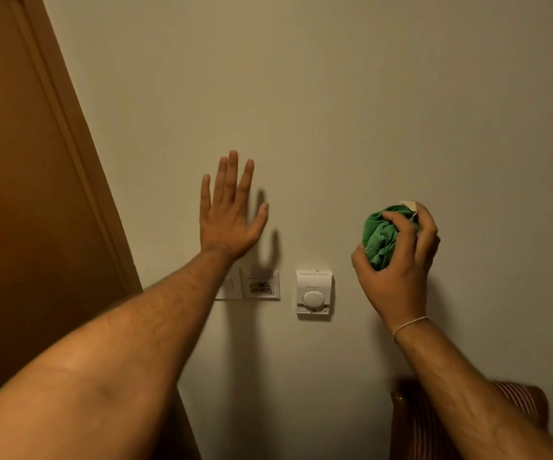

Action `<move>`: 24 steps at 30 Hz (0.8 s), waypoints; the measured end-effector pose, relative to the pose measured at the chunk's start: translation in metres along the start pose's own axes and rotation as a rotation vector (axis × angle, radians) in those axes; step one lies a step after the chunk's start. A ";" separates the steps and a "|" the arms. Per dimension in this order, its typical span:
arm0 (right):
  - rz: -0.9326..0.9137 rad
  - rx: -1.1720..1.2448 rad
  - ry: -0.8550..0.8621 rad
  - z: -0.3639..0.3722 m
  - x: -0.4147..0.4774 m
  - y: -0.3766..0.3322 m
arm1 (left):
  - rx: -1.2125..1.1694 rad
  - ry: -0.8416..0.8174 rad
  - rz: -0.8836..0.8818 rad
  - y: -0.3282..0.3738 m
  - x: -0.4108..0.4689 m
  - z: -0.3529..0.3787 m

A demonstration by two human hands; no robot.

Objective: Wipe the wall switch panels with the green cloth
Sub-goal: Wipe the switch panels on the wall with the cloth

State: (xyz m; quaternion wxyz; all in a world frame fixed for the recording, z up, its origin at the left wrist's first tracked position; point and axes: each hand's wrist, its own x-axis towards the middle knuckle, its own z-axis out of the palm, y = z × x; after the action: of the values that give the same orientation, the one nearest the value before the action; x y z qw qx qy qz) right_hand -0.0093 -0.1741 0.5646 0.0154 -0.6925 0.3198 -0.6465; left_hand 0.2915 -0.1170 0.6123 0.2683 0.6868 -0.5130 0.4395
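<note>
left hand [227, 215]: raised, fingers spread | right hand [398, 260]: raised, fingers curled closed

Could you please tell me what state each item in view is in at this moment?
Green cloth: bunched up, gripped in the right hand.
Right hand: closed around the cloth, raised above and right of the thermostat.
Left hand: open, fingers spread, against the wall above the panels.
Switch panels: mounted on the wall, left one partly hidden by the forearm, cloth not touching them.
Thermostat: on the wall, untouched.

Beige wall [335, 94], brown door [19, 194], striped chair [514, 396]
</note>
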 end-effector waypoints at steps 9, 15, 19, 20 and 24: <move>0.041 0.014 -0.086 0.060 -0.028 -0.031 | -0.019 0.009 -0.027 -0.040 -0.002 0.035; 0.077 -0.006 -0.147 0.102 -0.046 -0.035 | 0.001 0.031 0.016 -0.074 -0.002 0.063; 0.149 -0.010 -0.236 0.125 -0.083 -0.028 | -0.040 0.122 0.003 -0.076 0.003 0.078; 0.159 -0.008 -0.255 0.132 -0.093 -0.027 | -0.043 0.152 -0.001 -0.077 0.001 0.083; 0.197 -0.047 -0.311 0.161 -0.128 -0.028 | -0.052 0.196 0.025 -0.081 -0.001 0.089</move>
State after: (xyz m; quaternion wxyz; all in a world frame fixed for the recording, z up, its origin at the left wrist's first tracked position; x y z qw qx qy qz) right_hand 0.1537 -0.1563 0.4372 0.1117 -0.7494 0.3951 -0.5195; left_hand 0.3968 -0.1632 0.5764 0.3295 0.6267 -0.5041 0.4945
